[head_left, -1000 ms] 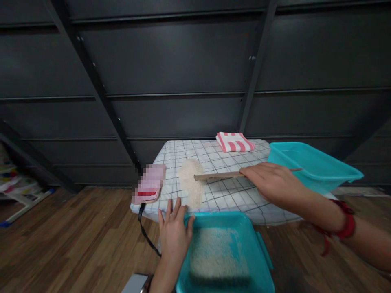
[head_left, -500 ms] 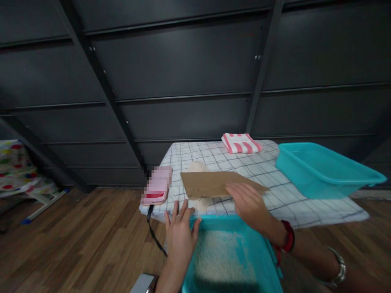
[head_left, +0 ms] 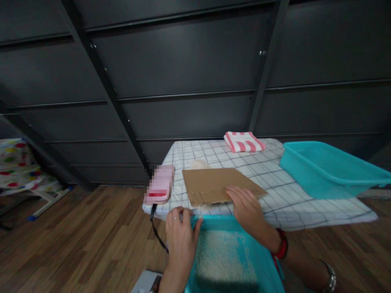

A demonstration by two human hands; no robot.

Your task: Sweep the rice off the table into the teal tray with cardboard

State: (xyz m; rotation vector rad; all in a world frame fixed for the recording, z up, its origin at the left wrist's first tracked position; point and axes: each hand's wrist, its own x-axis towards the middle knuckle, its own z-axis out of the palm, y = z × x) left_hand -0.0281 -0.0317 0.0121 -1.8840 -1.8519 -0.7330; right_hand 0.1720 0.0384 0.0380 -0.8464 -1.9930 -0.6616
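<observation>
My right hand grips a flat piece of brown cardboard by its right part, fingers on top and thumb hidden. The cardboard lies low over the tablecloth, its front edge near the table's edge. Behind it a small pile of pale grains, like rice, shows; a few more are at its front edge. Below the table edge is a teal tub with a layer of similar grains inside. My left hand is curled at the tub's back left corner, thumb on the rim, fingertips against the cloth edge.
A checked white cloth covers the table. On it are a pink phone at left, a folded pink-striped towel at the back, and another teal tub at right. A dark cable hangs down; a grey object sits below.
The cardboard has come toward me and tilted flatter, covering most of the grains at its front edge. My left fingers, spread before, are now curled at the tub's corner.
</observation>
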